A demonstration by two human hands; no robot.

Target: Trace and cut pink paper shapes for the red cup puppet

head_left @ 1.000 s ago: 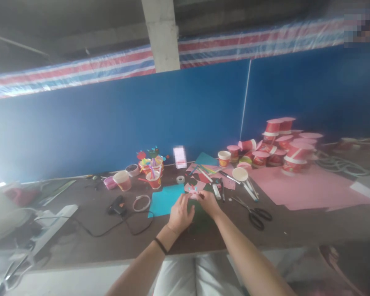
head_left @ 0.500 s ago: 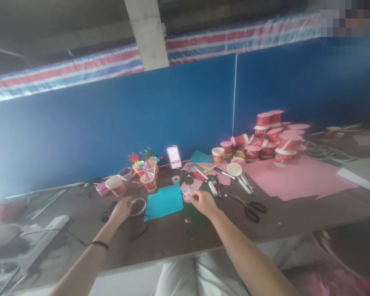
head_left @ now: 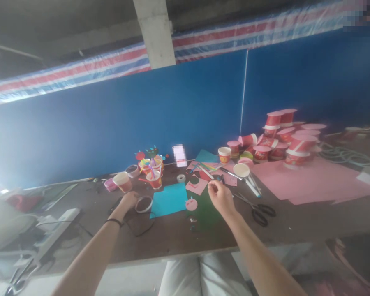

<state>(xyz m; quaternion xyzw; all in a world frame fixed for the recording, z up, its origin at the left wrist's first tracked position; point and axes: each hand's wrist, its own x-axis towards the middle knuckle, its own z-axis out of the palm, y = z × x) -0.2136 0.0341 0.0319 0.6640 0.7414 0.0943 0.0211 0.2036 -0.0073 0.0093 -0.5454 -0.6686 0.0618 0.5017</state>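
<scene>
craft workshop — paper cups (head_left: 291, 142), scissors (head_left: 259, 210)

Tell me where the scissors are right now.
The scissors lie on the table, right of the right hand, just before the pink paper sheet.

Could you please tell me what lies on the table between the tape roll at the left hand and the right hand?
In the head view, a turquoise paper sheet and a small pink paper disc lie between them.

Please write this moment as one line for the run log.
left hand: on tape ring | right hand: raised above green paper, fingers pinched | pink cutout: on table, beside blue sheet
</scene>
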